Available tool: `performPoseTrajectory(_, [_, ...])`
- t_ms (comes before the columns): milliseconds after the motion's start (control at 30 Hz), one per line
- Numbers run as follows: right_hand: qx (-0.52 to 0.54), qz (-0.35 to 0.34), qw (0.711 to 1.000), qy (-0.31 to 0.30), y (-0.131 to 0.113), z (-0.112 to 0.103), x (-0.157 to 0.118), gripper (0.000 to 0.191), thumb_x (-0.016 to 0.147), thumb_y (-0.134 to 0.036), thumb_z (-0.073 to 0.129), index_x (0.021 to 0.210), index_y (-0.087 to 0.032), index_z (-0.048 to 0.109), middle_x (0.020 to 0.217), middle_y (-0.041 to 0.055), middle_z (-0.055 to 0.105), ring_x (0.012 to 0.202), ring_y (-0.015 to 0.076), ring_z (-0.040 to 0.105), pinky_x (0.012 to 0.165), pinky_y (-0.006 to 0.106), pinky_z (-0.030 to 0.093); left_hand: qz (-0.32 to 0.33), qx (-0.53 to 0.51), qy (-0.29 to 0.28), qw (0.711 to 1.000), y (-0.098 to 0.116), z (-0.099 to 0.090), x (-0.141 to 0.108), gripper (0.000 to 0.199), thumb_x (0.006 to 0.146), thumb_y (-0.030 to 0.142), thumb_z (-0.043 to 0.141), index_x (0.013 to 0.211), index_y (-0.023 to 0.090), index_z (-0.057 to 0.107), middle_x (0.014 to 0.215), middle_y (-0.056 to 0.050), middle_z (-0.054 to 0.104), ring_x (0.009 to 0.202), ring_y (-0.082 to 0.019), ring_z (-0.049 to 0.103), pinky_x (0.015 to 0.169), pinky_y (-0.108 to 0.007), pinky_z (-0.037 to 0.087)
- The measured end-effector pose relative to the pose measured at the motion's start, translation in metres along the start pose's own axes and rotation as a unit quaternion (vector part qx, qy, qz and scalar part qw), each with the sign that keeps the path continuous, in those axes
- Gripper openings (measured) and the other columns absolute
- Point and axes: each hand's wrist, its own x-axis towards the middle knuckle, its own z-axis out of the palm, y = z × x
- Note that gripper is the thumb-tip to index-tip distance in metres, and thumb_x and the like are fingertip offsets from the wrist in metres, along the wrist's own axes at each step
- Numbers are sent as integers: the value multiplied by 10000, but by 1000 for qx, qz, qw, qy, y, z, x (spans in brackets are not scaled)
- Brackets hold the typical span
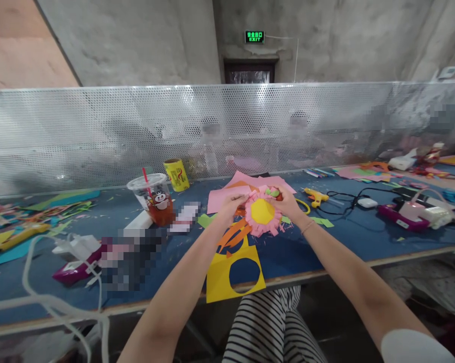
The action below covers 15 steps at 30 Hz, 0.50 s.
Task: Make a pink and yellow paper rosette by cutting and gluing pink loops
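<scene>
A paper flower (263, 210) with a yellow centre and a fringe of pink strips is held up over the blue table. My left hand (234, 204) pinches its left edge. At its upper right edge, my right hand (287, 202) grips the flower beside a small green piece (272, 192). Behind the hands lie pink paper sheets (220, 198). Below and left of the flower are orange paper strips (234, 237) and a yellow sheet (217, 276) with a round hole, which overhangs the table's front edge.
A drink cup (152, 199) with a red straw and a yellow roll (176, 175) stand to the left. On the right are a yellow glue gun (316, 197), black cables and a purple power strip (401, 220). A perforated metal screen (136, 126) runs along the back.
</scene>
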Motion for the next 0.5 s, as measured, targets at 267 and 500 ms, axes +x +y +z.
performPoseTrajectory(267, [-23, 4, 999, 32, -10, -5, 0, 464, 637, -333, 647, 1072, -195, 562, 1029, 57, 610, 918, 198, 561, 852, 356, 437, 34, 30, 27, 999, -3, -1, 2, 323, 618, 459, 651, 692, 146, 616, 640, -30, 613, 550, -117, 549, 515, -226, 406])
performPoseTrajectory(500, [58, 64, 996, -20, -1, -13, 7, 544, 625, -346, 676, 1141, -222, 558, 1004, 39, 636, 916, 198, 579, 885, 384, 429, -76, 6, -37, 996, 7, -10, -3, 307, 607, 366, 691, 811, 148, 618, 762, -71, 646, 654, -162, 602, 569, -256, 453])
